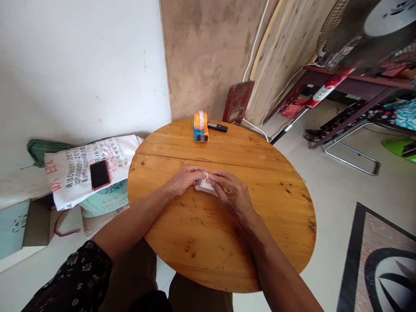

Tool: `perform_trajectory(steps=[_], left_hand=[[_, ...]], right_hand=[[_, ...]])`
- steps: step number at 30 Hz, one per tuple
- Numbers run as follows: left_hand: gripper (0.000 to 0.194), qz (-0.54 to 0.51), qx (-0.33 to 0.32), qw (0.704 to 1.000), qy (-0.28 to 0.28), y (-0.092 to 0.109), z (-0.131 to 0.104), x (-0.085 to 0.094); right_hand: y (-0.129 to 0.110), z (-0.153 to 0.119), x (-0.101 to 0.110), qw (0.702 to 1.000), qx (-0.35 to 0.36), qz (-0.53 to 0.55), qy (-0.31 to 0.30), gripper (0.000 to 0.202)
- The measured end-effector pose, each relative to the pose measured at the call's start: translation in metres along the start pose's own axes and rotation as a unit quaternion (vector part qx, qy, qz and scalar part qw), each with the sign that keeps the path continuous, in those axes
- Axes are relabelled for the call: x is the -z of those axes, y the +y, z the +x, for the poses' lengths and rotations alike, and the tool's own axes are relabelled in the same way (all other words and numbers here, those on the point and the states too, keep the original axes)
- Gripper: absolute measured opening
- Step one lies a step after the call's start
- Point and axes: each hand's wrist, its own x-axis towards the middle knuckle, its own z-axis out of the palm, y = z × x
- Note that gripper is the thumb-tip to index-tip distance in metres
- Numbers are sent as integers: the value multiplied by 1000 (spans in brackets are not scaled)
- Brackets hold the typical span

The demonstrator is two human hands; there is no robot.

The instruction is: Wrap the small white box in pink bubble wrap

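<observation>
Packet: white, gripped by both left hand and right hand near the middle of the surface; whether it rests there cannot be confirmed. Dispenser and remote lie beyond, side by side.

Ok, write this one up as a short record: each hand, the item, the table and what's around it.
Left hand: fingers on the item's left end
Right hand: fingers and thumb on its right end
Item: small white object, exact kind unclear
Table: round, wooden
Far edge: orange-and-blue tape dispenser, dark handheld device beside it
Picture left: phone on a printed white sack
Picture upper right: fan
</observation>
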Motion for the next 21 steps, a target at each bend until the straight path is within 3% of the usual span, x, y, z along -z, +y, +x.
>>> perform_trajectory(steps=[6,10,14,18,21], left_hand=[[19,-10,-31,999,-1,5,1,4],[19,-24,-32,999,1,6,-1,4],[22,-15,-35,999,20,8,-1,3],[21,12,-30,999,19,8,-1,2],[22,71,-36,997,19,6,-2,1]], right_hand=[[1,0,-7,995,61,-76,-21,30],[-1,0,-1,998,47,-36,-12,31],[0,1,13,999,18,33,1,46],[10,2,14,997,10,25,-78,74],[17,0,6,993,3,-4,-115,73]])
